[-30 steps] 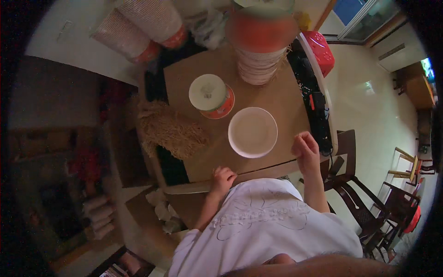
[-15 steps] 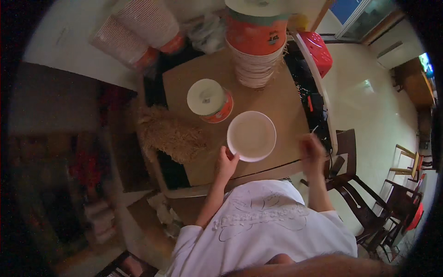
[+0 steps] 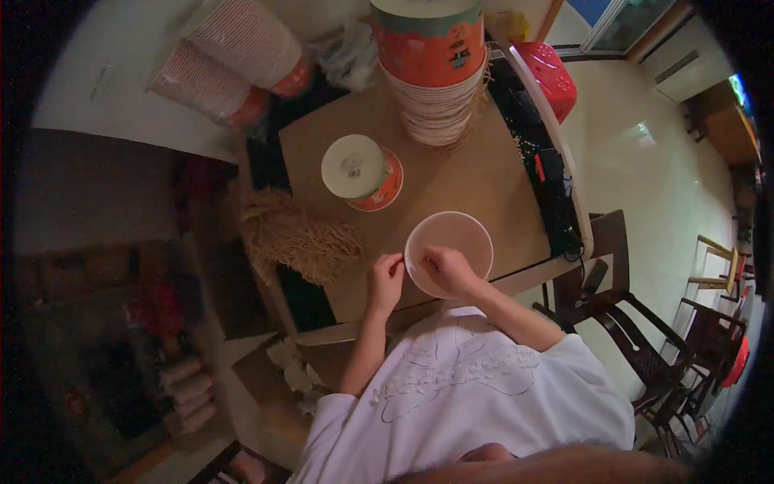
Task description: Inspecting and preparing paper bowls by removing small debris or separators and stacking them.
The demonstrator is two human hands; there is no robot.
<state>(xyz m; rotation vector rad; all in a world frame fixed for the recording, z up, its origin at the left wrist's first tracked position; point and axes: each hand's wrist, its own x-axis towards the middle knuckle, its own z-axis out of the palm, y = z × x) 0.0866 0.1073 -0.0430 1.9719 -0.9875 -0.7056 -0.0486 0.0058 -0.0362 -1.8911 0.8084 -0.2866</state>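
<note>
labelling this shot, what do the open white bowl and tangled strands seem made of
White bowl: perhaps coated paper or plastic, smooth, given its even wall and thin rim. Tangled strands: perhaps plant fibre or paper, matt, going by their dull tan, kinked look.

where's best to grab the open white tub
Probably the left rim of the tub, pinched from the left: its mouth faces up, the thin edge is exposed, and the left hand is close beside it, while the right hand covers part of the opening.

No readable text: dark print on the orange tub stack (image 3: 431, 56) at twelve o'clock, a mark on the upturned tub (image 3: 353, 165) at eleven, both illegible.
</note>
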